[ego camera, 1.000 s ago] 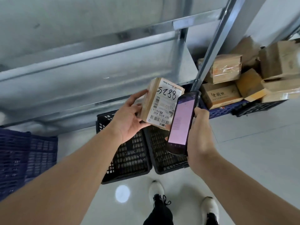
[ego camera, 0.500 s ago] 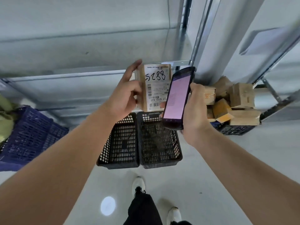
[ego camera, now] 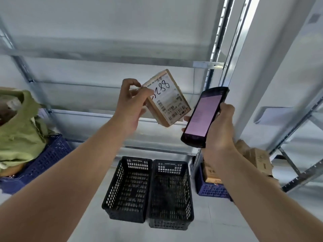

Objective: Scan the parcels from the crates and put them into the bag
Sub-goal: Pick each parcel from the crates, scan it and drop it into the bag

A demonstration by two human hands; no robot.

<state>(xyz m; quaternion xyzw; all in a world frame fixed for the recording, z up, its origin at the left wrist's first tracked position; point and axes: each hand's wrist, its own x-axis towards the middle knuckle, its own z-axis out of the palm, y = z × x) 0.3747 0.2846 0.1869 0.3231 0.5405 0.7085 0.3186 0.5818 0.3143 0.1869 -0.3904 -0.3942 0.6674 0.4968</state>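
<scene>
Nearest the camera, two bare forearms reach up and forward. Below them on the pale floor stand two black crates (ego camera: 148,191), lattice-walled plastic, side by side and holding nothing visible. Right of the black crates sits a blue crate (ego camera: 212,190) with brown cardboard boxes (ego camera: 257,159) heaped in and beyond it. Above the black crates the left hand (ego camera: 130,105) pinches a small flat cardboard parcel (ego camera: 167,98) by its edge, fingers (ego camera: 134,84) curled round it, its white barcode label tilted toward the camera. Just right of the parcel the right hand (ego camera: 220,126) grips a dark handheld scanner (ego camera: 203,117), its pink screen lit. The scan step appears to be in hand; next, the parcel must travel to the bag. Far left of the black crates, a green cloth bag (ego camera: 21,130), soft and slumped, rests in another blue crate (ego camera: 47,159). Behind everything rise grey metal shelves (ego camera: 111,58).
</scene>
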